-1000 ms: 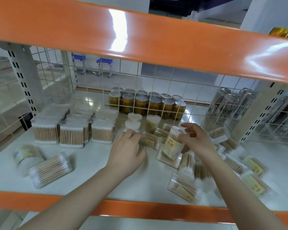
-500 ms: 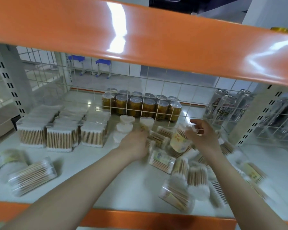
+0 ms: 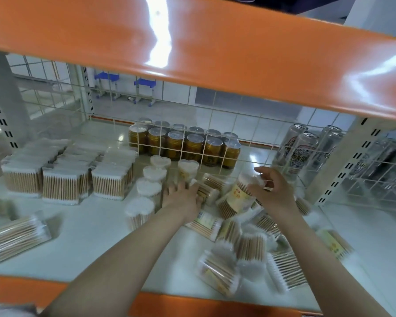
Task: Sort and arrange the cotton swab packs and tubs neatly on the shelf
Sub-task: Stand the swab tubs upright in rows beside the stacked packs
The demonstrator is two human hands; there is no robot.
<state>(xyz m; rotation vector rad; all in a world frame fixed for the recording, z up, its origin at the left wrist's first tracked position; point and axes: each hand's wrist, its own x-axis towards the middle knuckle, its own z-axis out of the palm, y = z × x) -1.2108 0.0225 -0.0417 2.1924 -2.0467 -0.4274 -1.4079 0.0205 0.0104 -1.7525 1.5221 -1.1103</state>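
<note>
Head view, close, down onto shelf (image 3: pixel 82 227)

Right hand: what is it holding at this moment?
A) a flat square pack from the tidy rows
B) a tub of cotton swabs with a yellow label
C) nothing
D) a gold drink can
B: the right hand has its fingers curled round the top of a tilted yellow-labelled tub of cotton swabs above the loose pile.

I see gold cans (image 3: pixel 185 146) in rows behind the wire mesh (image 3: pixel 215 124), silver cans (image 3: pixel 304 149) further right, orange beam (image 3: pixel 192 49) overhead, two blue desks (image 3: pixel 144 84) on tiled floor beyond.
</note>
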